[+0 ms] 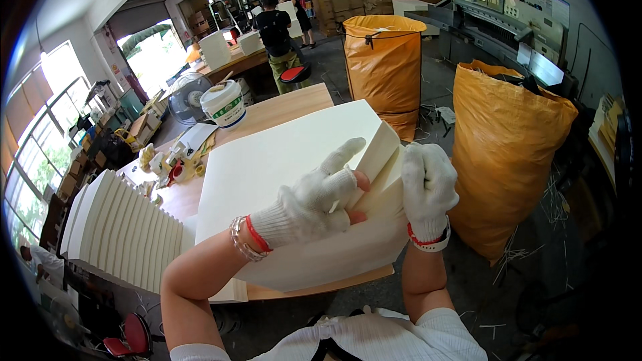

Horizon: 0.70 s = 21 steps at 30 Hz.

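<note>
A thick stack of large cream paper sheets (pixel 281 154) lies on a wooden table (pixel 287 103). My left hand (pixel 314 197), in a white knit glove with open fingertips, rests on top of the stack near its right corner, fingers spread over a lifted bundle of sheets. My right hand (pixel 428 187), gloved the same way, grips the right edge of that lifted bundle (pixel 381 160) and bends it upward.
Fanned stacks of paper (pixel 120 227) stand at the left. A white plastic tub (pixel 224 103) and a fan (pixel 187 97) sit further back. Two tall orange sacks (pixel 508 154) (pixel 384 60) stand to the right. A cutting machine (pixel 501 20) and a person (pixel 277 33) are behind.
</note>
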{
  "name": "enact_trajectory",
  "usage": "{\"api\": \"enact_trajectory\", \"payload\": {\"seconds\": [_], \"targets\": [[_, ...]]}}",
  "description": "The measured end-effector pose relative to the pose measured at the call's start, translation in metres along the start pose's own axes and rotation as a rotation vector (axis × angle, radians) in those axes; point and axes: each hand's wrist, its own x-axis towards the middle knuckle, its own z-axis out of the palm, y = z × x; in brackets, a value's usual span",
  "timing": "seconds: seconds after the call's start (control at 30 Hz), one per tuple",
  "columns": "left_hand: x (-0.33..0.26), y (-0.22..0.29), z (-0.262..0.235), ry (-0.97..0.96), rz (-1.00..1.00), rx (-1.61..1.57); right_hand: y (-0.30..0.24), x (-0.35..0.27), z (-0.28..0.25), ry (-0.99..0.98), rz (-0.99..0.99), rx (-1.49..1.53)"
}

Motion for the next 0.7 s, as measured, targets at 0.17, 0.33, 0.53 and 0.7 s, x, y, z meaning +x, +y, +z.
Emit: {"api": "enact_trajectory", "payload": {"seconds": [0.17,0.33,0.53,0.7], "targets": [[0.004,0.006,-0.004,-0.065,0.022,0.055,0.0,0.001,0.001,0.009,0.015,0.061],[0.002,0.003,-0.005,-0.142,-0.115,-0.071,-0.002,0.0,0.001,0.012,0.072,0.037],[0.001,-0.002,0.0,-0.041,-0.03,0.015,-0.001,0.0,0.0,0.016,0.03,0.034],[0.002,-0.006,-0.005,-0.056,0.06,0.012,0.004,-0.003,0.0,0.025,0.001,0.099]]}}
